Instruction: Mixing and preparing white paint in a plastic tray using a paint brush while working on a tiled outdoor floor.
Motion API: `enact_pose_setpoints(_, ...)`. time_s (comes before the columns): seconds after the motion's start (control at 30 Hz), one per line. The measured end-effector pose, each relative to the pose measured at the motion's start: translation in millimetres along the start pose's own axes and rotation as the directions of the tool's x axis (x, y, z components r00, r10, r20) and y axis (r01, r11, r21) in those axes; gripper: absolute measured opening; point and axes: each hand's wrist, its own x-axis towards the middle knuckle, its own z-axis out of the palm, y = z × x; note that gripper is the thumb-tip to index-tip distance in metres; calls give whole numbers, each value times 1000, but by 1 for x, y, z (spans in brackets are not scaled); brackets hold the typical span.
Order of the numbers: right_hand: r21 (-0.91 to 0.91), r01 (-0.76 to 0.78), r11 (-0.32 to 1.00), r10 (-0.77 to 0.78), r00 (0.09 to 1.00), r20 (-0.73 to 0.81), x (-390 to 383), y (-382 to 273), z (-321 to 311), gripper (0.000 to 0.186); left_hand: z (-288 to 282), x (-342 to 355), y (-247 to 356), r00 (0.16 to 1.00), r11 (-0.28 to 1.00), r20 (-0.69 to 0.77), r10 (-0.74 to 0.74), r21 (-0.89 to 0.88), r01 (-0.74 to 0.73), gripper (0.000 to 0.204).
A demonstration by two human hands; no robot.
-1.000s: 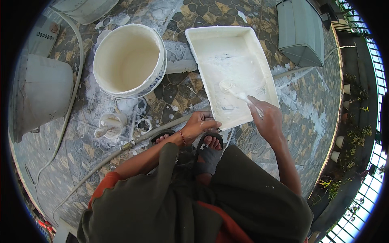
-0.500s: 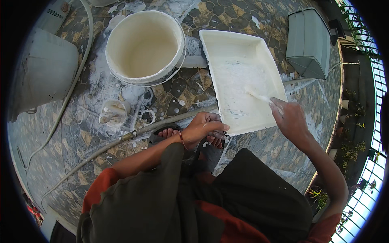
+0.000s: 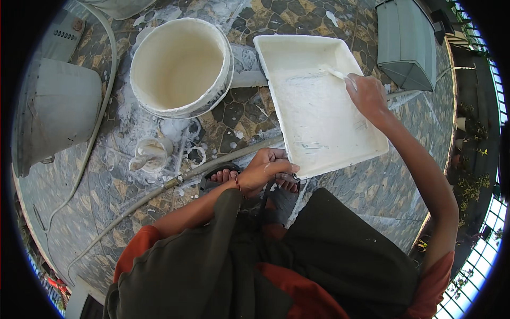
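Clamping the white tray [image 3: 319, 117] by its near-left corner between thumb and fingers of the left hand [image 3: 264, 169], with its long axis running away and leftward. Farther off, gripping a white-coated brush [image 3: 334, 72] in the curled right hand [image 3: 369, 98], over the tray's far-right part. Pointing left and slightly away lengthwise, with free end beyond the fingertips.

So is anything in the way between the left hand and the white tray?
Nothing visible stands between them: the left hand grips the white tray by its near left corner. The right hand holds a white tool over the far half.
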Motion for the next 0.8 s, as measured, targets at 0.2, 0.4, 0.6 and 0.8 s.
enact_pose_setpoints(0.2,-105,-61,993,68,996,65,20,19,23,34,3,1,-2,1000,1000,-2,-11,3,11,30)
enact_pose_setpoints(0.4,97,-160,982,152,985,79,49,1,44,37,2,5,-6,1000,1000,30,-9,12,8,29)
enact_pose_setpoints(0.6,184,-122,975,105,990,99,59,-19,47,38,-1,5,-7,999,999,42,-2,38,1,29)
enact_pose_setpoints(0.8,239,-52,970,32,996,84,58,-35,46,38,0,6,-7,998,999,53,-17,35,16,29)
